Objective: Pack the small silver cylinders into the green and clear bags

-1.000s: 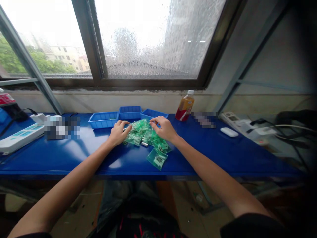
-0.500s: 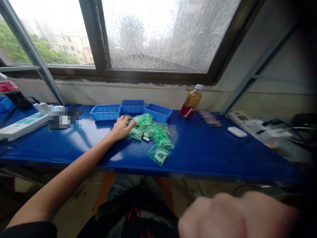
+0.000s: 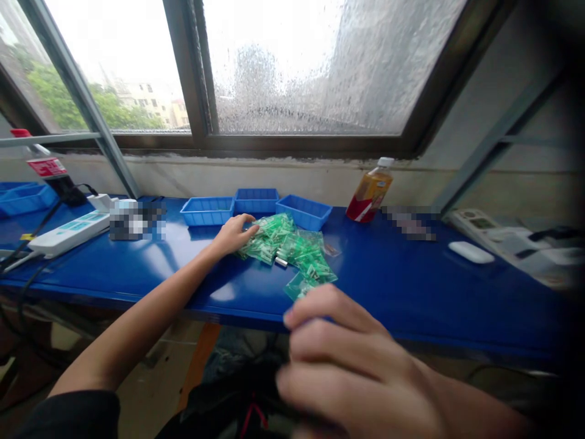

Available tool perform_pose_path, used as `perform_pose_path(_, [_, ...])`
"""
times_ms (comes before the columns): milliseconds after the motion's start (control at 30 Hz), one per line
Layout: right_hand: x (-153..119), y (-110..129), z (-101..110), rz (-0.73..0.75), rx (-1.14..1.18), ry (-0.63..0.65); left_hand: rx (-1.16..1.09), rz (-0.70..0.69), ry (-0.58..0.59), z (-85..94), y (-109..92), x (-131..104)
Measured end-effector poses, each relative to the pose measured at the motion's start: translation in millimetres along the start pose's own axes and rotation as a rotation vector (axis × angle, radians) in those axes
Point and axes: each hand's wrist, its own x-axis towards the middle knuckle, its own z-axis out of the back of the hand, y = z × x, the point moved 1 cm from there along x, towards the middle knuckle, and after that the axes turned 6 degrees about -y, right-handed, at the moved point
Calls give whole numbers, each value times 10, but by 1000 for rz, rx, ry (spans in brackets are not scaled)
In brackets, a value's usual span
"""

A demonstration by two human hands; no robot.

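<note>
My left hand point(image 3: 234, 234) rests at the left edge of a pile of small clear bags with green contents point(image 3: 272, 239), its fingers apart. Close to the camera, my right hand point(image 3: 347, 360) is raised in front of the table's front edge with its fingers curled; whether it holds anything is hidden. It partly covers the nearest bag point(image 3: 299, 284). A small silvery piece point(image 3: 281, 262) lies at the front of the pile. Behind the pile stand three blue trays: left point(image 3: 208, 213), middle point(image 3: 256, 200) and right point(image 3: 304, 213).
On the blue table point(image 3: 388, 286) a bottle with red and amber colouring point(image 3: 369, 190) stands at the back. A white case point(image 3: 470, 252) lies at the right. Farther left are a white power strip point(image 3: 68, 235), cables and a dark drink bottle point(image 3: 55, 171).
My right hand has come up and left from the lower right, now partly covering the nearest bag. The view has shifted slightly; my left hand remains at the pile.
</note>
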Motion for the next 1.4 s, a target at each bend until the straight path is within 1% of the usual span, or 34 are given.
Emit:
perform_pose_path(67, [76, -221, -240, -16, -95, 93, -38, 33, -19, 47, 18, 80])
perform_pose_path(133, [96, -495, -482, -73, -169, 155, -49, 43, -19, 67, 29, 162])
perform_pose_path(233, [112, -857, -740, -52, -253, 235, 2, -10, 65, 16, 7, 274])
perform_pose_path(300, [170, -1007, -851, -10, -301, 266, 81, -46, 104, -58, -29, 327])
perform_pose_path(333, [214, -1057, -896, -9, -313, 262, 122, -60, 109, -99, -47, 344])
perform_pose_path(400, [315, -1128, -969, -65, -314, 210, 160, -77, 105, -173, -72, 358])
perform_pose_path(467, [407, -1183, -1017, -164, -306, 141, 116, -88, 86, -218, -73, 344])
perform_pose_path(533, [480, -1238, -1039, -273, -286, 104, 31, -99, 21, -216, -57, 313])
perform_pose_path(600, [538, -1299, -1042, -429, -219, 104, -47, -108, -85, -175, -41, 280])
perform_pose_path(667, [582, -1361, -1039, -619, -95, 90, -111, -103, -200, -117, -42, 254])
perform_pose_path(733, [604, -1413, -1037, -796, 58, 26, -155, -91, -300, -69, -69, 235])
perform_pose_path(800, [593, -1449, -1036, -939, 238, -79, -166, -104, -377, -43, -123, 214])
perform_pose_path(833, [575, -1463, -1036, -1009, 348, -130, -160, -128, -399, -38, -159, 199])
perform_pose_path(900, [531, -1483, -1037, -1136, 576, -215, -138, -209, -393, -44, -237, 162])
perform_pose_path(967, [490, -1505, -1031, -1217, 724, -288, -95, -298, -336, -58, -307, 123])
perform_pose_path(1000, [474, -1520, -1022, -1238, 740, -324, -64, -333, -296, -67, -334, 106])
perform_pose_path(1033, [460, -1537, -1006, -1241, 714, -362, -29, -358, -254, -76, -353, 94])
perform_pose_path(1100, [439, -1575, -957, -1184, 547, -421, 35, -369, -180, -92, -367, 87])
perform_pose_path(1133, [430, -1589, -924, -1119, 423, -435, 55, -358, -146, -99, -364, 90])
perform_pose_path(1200, [412, -1599, -857, -943, 163, -446, 55, -315, -87, -107, -348, 104])
perform_pose_path(1267, [396, -1580, -809, -761, -16, -433, 3, -273, -38, -107, -333, 117])
perform_pose_path(1300, [389, -1563, -798, -682, -60, -414, -28, -259, -20, -103, -328, 121])
perform_pose_path(1400, [386, -1520, -815, -501, -94, -311, -68, -260, -6, -76, -314, 133])
